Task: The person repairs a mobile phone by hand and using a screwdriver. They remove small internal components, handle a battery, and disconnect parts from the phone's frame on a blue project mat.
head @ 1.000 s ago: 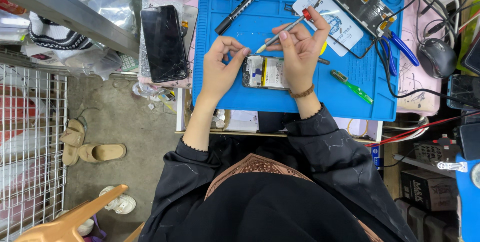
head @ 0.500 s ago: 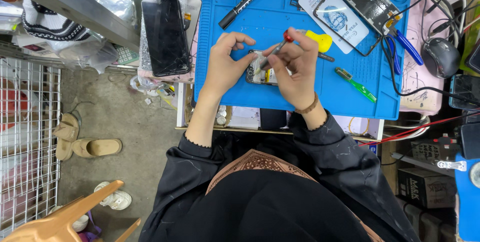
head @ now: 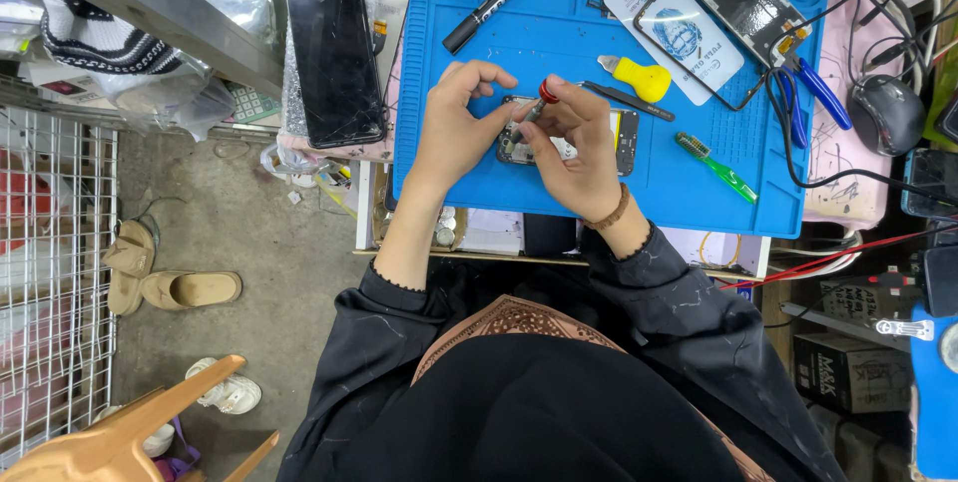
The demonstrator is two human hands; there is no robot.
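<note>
Mid-mat on the blue work mat (head: 559,193), left hand (head: 454,133) pinches the opened phone (head: 599,138); right hand (head: 579,148) grips a red-capped screwdriver (head: 544,98).

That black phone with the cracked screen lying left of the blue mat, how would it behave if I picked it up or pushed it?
The black phone is a flat, stiff slab, so it would likely lift rigid and not roll. Its glass looks cracked, so it is probably fragile and may shed splinters. It seems to rest on crinkly wrap, so a push might make it slide.

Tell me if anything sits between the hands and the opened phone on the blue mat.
Nothing visible does. The left hand already grips the opened phone, and the right hand rests over it holding a red-capped screwdriver.
</note>
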